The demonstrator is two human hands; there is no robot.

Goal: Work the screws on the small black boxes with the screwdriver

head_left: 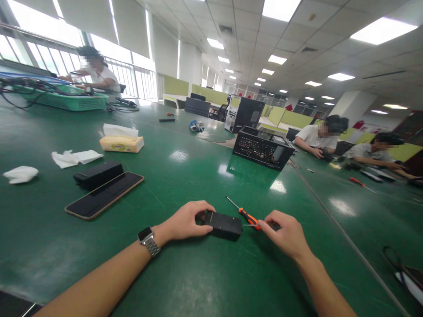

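Left hand (185, 220) curls around the left end of the small black box (224, 225) by the near edge of the tabletop (198, 273), its long side running left to right, while the right hand (284, 233), just past its right end, pinches a thin tool (250, 225) beside the orange screwdriver (247, 215).

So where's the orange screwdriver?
In the head view, the orange screwdriver lies on the green table, low and middle, between the black box and the right hand.

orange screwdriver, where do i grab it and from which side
Probably take the screwdriver by its thick orange handle, from above, on the right hand side: it lies flat, handle end nearest that hand, thin shaft pointing away, and the black box crowds its left.
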